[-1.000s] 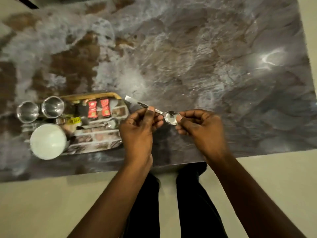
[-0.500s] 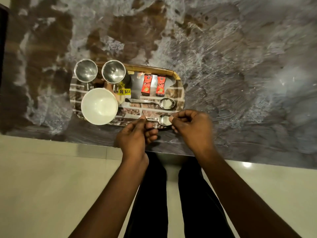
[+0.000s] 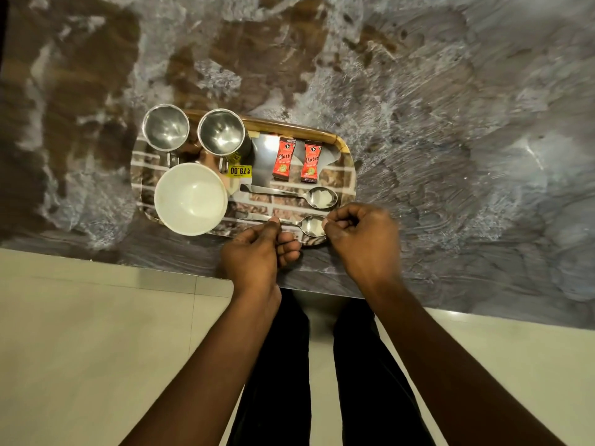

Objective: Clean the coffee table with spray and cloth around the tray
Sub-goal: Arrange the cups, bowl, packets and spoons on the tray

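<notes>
Since half a second ago both hands barely shifted: my left hand (image 3: pixel 254 252) pinches the near spoon (image 3: pixel 289 223) mid-handle, my right hand (image 3: pixel 360 239) pinches its bowl. Its long axis runs left-right along the tray (image 3: pixel 349 162) front edge. Wrists bent down over the streaked worktop (image 3: pixel 450 140); the second spoon (image 3: pixel 299 194) lies parallel.

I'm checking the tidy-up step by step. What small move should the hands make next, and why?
Probably let go of the near spoon. The left hand pinches its handle and the right hand its bowl, and it already lies low over the tray, parallel to the other spoon.
</notes>
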The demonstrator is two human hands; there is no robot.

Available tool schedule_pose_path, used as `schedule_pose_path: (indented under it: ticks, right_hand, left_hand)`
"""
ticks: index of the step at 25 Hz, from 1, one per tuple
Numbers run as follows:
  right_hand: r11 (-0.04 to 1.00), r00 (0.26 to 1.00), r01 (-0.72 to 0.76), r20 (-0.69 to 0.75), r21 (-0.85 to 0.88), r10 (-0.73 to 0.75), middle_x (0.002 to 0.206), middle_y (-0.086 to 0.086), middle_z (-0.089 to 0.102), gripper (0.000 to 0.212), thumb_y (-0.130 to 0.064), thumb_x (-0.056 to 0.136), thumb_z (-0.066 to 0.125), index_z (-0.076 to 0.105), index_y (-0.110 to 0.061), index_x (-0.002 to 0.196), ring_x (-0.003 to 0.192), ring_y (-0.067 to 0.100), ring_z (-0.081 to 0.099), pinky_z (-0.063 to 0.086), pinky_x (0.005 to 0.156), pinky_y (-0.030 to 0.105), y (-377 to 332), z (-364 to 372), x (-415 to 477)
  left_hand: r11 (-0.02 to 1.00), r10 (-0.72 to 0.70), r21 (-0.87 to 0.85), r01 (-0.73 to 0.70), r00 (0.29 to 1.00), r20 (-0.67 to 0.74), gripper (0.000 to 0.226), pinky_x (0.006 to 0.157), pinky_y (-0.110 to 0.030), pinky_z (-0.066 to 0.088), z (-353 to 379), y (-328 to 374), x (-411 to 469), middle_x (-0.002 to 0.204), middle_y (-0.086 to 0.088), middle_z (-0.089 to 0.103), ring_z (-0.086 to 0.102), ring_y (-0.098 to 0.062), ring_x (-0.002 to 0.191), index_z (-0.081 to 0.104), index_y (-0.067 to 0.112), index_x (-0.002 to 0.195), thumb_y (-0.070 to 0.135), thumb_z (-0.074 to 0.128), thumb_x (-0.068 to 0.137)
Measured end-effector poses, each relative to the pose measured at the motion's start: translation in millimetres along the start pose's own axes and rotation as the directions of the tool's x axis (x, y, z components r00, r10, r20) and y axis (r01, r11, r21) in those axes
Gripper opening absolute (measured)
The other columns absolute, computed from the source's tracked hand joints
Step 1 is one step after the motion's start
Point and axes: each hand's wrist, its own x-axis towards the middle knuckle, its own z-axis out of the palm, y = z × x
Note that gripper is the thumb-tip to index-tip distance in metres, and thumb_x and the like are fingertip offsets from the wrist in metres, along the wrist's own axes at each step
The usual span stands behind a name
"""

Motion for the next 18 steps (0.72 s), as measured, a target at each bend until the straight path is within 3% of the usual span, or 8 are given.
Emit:
schedule_pose_path:
  ticks: [8, 11, 14, 16, 18]
  right_hand:
    - [0.993, 1.000, -0.029, 0.014, 0.114, 0.027, 0.074, -0.006, 0.074, 0.008, -0.006, 0.088, 0.080, 0.079, -0.014, 0.089, 0.062, -0.001, 0.065, 0.049, 0.060, 0.010, -2.0, -2.5, -5.4]
    - [0.973, 0.997, -0.075, 0.002, 0.220, 0.077, 0.076, -0.003, 0.074, 0.006, -0.011, 0.091, 0.081, 0.077, -0.014, 0.091, 0.061, -0.001, 0.065, 0.052, 0.059, 0.014, -3.6, -11.7, -7.0]
    - [0.947, 0.979, -0.134, -0.111, 0.293, 0.173, 0.082, -0.003, 0.075, 0.004, -0.014, 0.095, 0.078, 0.075, -0.015, 0.098, 0.064, -0.002, 0.067, 0.057, 0.061, 0.018, -0.6, -23.5, -1.4]
    - [0.921, 0.959, -0.195, -0.129, 0.339, 0.250, 0.093, -0.001, 0.076, 0.008, -0.016, 0.098, 0.075, 0.073, -0.018, 0.105, 0.079, 0.007, 0.074, 0.065, 0.075, 0.030, 3.1, -27.8, 6.5]
    - [0.890, 0.954, -0.240, -0.078, 0.387, 0.291, 0.102, 0.004, 0.077, 0.010, -0.015, 0.100, 0.071, 0.070, -0.021, 0.108, 0.090, 0.015, 0.076, 0.065, 0.082, 0.035, 2.7, -27.2, 15.0]
  left_hand:
    - [0.998, 0.057, -0.029, -0.057, 0.998, 0.000, 0.019, 0.047, -0.022, 0.059, -3.6, -3.7, -1.6, 0.058, -0.004, 0.073, 0.069, -0.013, 0.045, 0.075, -0.002, 0.092, 0.015, 0.080, 0.099]
    - [0.984, 0.179, 0.003, -0.179, 0.983, -0.045, 0.024, 0.039, -0.024, 0.049, -19.8, -3.7, -16.2, 0.052, -0.001, 0.066, 0.058, -0.014, 0.038, 0.069, 0.009, 0.076, 0.010, 0.079, 0.097]
    - [0.904, 0.426, 0.077, -0.419, 0.875, -0.230, 0.032, 0.051, -0.037, 0.039, -69.9, 5.6, -2.9, 0.054, -0.007, 0.051, 0.044, -0.025, 0.051, 0.060, 0.020, 0.059, 0.013, 0.076, 0.086]
    - [0.853, 0.514, 0.121, -0.507, 0.781, -0.354, 0.020, 0.060, -0.052, 0.041, -109.8, 24.7, 27.0, 0.068, -0.014, 0.053, 0.044, -0.032, 0.066, 0.062, 0.021, 0.064, 0.020, 0.073, 0.081]
    - [0.842, 0.534, 0.175, -0.510, 0.739, -0.411, 0.010, 0.071, -0.057, 0.054, -137.9, 56.1, 61.1, 0.087, -0.016, 0.062, 0.057, -0.029, 0.077, 0.065, 0.024, 0.079, 0.022, 0.073, 0.085]
